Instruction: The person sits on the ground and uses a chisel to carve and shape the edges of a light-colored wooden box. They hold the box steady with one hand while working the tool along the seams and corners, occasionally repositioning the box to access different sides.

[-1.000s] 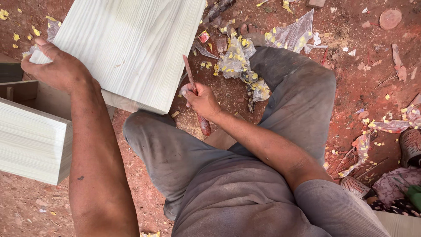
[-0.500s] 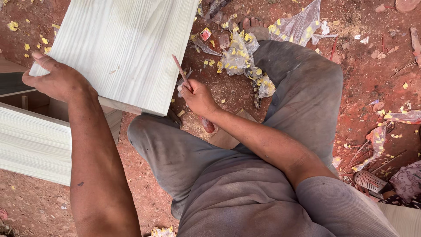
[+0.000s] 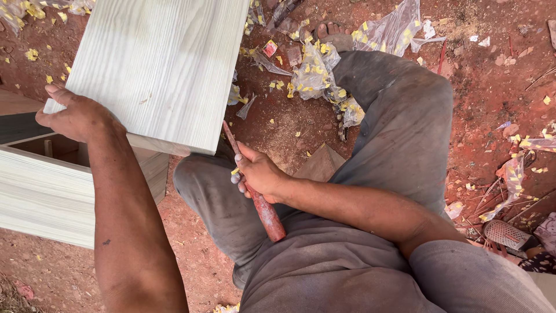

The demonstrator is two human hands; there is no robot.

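From the head view I see my left hand (image 3: 78, 116) clamped over the near left corner of a pale wood-grain board (image 3: 159, 69), thumb on top and the fingers wrapped under the edge. The board lies flat and slightly tilted on top of an open box (image 3: 52, 194) made of the same pale laminate, just left of my knees. My right hand (image 3: 258, 174) is closed in a full fist around the reddish wooden handle of a tool (image 3: 255, 191) — its head is hidden under the board's near edge, so I cannot tell what kind it is, though the shaft looks like a hammer's.

I judge the board stiff and moderately heavy, a rigid sheet that will not flex but will swing if held at one corner only. The laminate face looks smooth and likely slippery under a dusty palm, and its edges and corners look prone to chipping. The best hold, I think, is at an edge with fingers beneath and thumb above, as the left hand has it now — nearer the middle of a side would balance it better.

Around me the red dirt floor (image 3: 492, 87) is strewn with yellow scraps (image 3: 315, 87) and crumpled clear plastic (image 3: 394, 29).
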